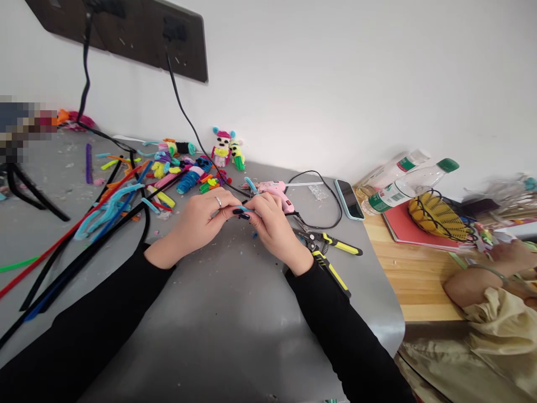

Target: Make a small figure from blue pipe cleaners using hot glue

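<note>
My left hand [201, 221] and my right hand [272, 226] meet over the grey table [235, 324]. Both pinch a short light-blue pipe cleaner piece [247, 210] between fingertips with dark nails. The left hand wears a ring. A pink glue gun [277, 193] lies just behind my right hand. Black and yellow pliers [331, 254] rest beside my right wrist. Both arms are in black sleeves.
Loose coloured pipe cleaners [109, 210] and small pipe-cleaner figures [226, 148] cover the table's far left. Black cables [184, 112] run from a wall panel. A phone [349, 198], bottles [409, 184] and a red book [403, 226] lie right. Another person's arm [482, 280] rests on the wooden table.
</note>
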Demonstrator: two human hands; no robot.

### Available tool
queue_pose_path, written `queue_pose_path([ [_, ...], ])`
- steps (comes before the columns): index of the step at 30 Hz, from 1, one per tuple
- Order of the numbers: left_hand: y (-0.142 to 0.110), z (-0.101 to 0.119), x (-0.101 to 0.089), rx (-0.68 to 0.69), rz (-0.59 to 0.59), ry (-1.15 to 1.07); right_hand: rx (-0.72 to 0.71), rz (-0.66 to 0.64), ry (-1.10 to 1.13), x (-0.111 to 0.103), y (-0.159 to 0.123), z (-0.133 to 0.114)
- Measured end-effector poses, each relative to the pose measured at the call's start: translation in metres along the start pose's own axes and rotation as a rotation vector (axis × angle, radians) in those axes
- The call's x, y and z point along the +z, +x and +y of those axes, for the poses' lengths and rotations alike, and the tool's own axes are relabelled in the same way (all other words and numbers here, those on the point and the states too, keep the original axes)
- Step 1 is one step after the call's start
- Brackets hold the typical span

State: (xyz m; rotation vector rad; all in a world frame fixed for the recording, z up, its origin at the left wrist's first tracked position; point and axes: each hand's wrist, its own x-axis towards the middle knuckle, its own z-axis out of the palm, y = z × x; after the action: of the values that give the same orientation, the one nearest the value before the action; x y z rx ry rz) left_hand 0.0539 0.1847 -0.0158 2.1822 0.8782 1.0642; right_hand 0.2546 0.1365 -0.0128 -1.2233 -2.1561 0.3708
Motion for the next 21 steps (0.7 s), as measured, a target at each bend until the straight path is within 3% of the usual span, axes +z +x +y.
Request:
queue_pose_path([
  [16, 0.0025, 0.0050, -0.0027, -0.071, -0.093, -0.164, -0.026, 0.064, 0.064, 0.0012, -0.0012, 0.0057],
  [21, 0.0014, 0.0034, -0.0003, -0.076, -0.044, -0.042, 0.032, 0.065, 0.045, 0.0025, 0.0004, 0.0083],
])
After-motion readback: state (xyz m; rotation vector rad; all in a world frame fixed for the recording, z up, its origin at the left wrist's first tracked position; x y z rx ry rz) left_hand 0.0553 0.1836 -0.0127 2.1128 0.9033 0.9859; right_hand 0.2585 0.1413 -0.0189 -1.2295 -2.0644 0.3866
